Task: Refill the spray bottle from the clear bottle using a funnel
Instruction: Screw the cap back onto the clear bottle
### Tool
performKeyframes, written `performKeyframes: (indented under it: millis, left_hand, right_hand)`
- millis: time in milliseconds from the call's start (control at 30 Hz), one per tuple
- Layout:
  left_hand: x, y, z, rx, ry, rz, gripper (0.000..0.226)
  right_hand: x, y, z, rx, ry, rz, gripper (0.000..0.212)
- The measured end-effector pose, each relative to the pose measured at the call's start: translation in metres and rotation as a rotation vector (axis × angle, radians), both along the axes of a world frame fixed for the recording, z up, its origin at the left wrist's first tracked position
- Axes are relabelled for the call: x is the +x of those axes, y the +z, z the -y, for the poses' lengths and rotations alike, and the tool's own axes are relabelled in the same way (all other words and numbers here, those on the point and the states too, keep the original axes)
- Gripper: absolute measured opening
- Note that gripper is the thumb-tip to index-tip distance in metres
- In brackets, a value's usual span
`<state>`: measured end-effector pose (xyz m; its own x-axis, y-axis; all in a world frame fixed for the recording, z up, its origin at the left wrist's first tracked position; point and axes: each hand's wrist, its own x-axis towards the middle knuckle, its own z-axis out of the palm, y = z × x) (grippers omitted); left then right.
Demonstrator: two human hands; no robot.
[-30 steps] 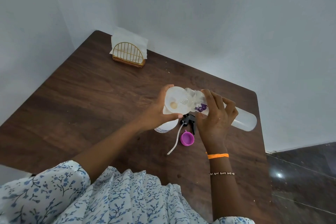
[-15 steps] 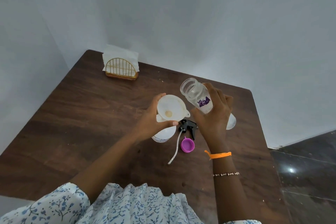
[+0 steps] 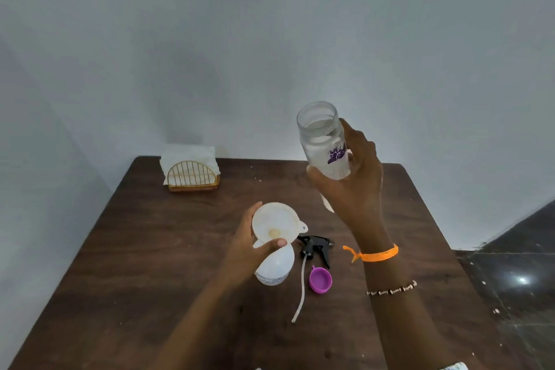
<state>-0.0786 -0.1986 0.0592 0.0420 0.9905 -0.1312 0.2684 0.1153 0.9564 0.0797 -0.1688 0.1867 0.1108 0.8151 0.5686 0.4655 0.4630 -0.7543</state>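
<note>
So there's a dark brown wooden table (image 3: 168,252) pushed into the corner of a plain grey-white wall (image 3: 270,39), with a bit of dark polished floor (image 3: 516,273) showing off to the right. At the table's far left corner sits a gold wire napkin holder (image 3: 193,176) with white napkins (image 3: 189,153) stuffed behind it. The person's right hand (image 3: 353,180) is up above the table with the fingers curled round a clear bottle (image 3: 324,141) that has a purple print on the side; the bottle is upright, tipped a little, mouth open at the top, no cap on it. That wrist has an orange band (image 3: 379,255) and, lower down the arm, a beaded bracelet (image 3: 392,290). The left hand (image 3: 244,246) is wrapped round the white funnel (image 3: 274,224), thumb on the near rim and fingers round the far side, and the funnel sits on top of the white spray bottle (image 3: 275,268), which stands on the table near the middle. Just to the right of it the black trigger sprayer head (image 3: 316,246) lies on the wood with its white dip tube (image 3: 301,291) trailing toward the person. Right beside the tube there's a small purple cap (image 3: 320,280), open side up.
</note>
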Motion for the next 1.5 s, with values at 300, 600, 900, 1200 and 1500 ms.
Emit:
performKeyframes:
  millis: [300,600,900,1200,1500]
  left_hand:
    - [-0.004,0.014,-0.001,0.003,0.057,0.04,0.095]
    - [-0.007,0.071,-0.013,0.251,-0.042,0.154,0.085]
    - [0.011,0.094,-0.013,0.307,-0.021,0.132,0.042]
    - [0.01,0.091,-0.014,0.329,0.023,0.151,0.04]
    - [0.01,0.084,-0.006,0.287,0.038,0.154,0.044]
  right_hand:
    - [-0.005,0.024,-0.012,-0.021,0.106,-0.156,0.064]
    - [-0.023,0.039,-0.01,-0.067,0.166,-0.199,0.039]
    - [-0.028,0.042,-0.012,-0.15,0.234,-0.203,0.051]
    - [0.001,0.001,-0.001,-0.39,0.121,-0.479,0.023]
    - [0.046,-0.122,0.002,-0.702,-0.312,-0.053,0.015]
